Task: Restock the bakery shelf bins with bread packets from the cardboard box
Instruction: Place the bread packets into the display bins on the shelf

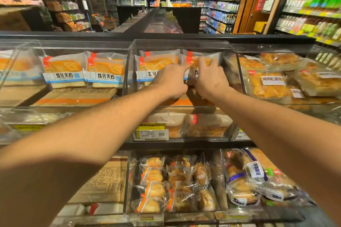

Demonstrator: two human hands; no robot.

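Hands reach together into the clear middle bin [182, 46] of the upper shelf row; the left hand [170, 79] lies with fingers stretched forward, its fingertips on the seam between two upright bread packets; the right hand [210, 77] has its fingers curled over the top edge of the right packet [203, 59] and grips it, thumb hidden behind the wrist; the left packet [153, 68] stands just beside it, touching, with a second packet's top showing behind it; whether more stand behind the right one cannot be told. In the bin to the left [36, 46] two matching packets [105, 70] stand side by side, blue-and-white labels facing out, and a flat cardboard box [77, 96] lies in front of them on the bin floor; a further packet shows blurred at the far left edge. The bin to the right holds a loose heap of flatter, crumb-topped bread packets [267, 84], at least four. One yellow price tag [151, 131] hangs below the middle bin. On the lower shelf, small wrapped buns [153, 190] lie in three rough columns, and another cardboard box [108, 178] stands in the compartment to their left.
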